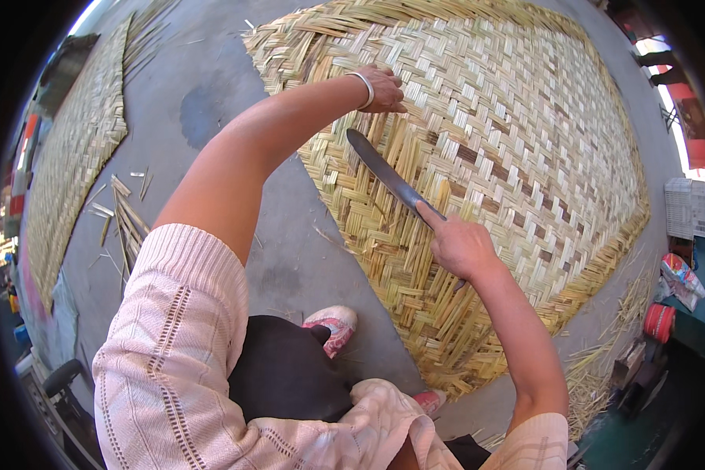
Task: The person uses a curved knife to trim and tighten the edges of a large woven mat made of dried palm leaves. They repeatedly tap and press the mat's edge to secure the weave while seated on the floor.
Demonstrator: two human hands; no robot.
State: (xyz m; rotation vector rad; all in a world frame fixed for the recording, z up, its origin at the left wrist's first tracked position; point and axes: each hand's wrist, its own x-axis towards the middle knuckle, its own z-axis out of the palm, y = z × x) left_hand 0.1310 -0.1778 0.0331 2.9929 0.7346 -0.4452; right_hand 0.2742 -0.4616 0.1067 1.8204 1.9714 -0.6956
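Grey concrete floor (pixel 211 94) carries two pale woven bamboo-strip mats; we work the larger mat (pixel 509 133). Our left hand (pixel 380 88) presses flat on its weave, fingers together. Our right hand (pixel 460 247) is clamped around one long dark metal knife (pixel 388 174), forefinger along its blade.

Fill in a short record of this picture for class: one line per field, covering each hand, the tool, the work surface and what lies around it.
left hand: left hand pressed flat on the woven mat, a pale bangle at the wrist
right hand: right hand gripping a long knife, forefinger along the blade
tool: blade dark, lying across the mat's strips, tip pointing toward the left hand
surface: grey floor
around: second woven mat at left; loose strips beside it; pink shoe near the mat's edge
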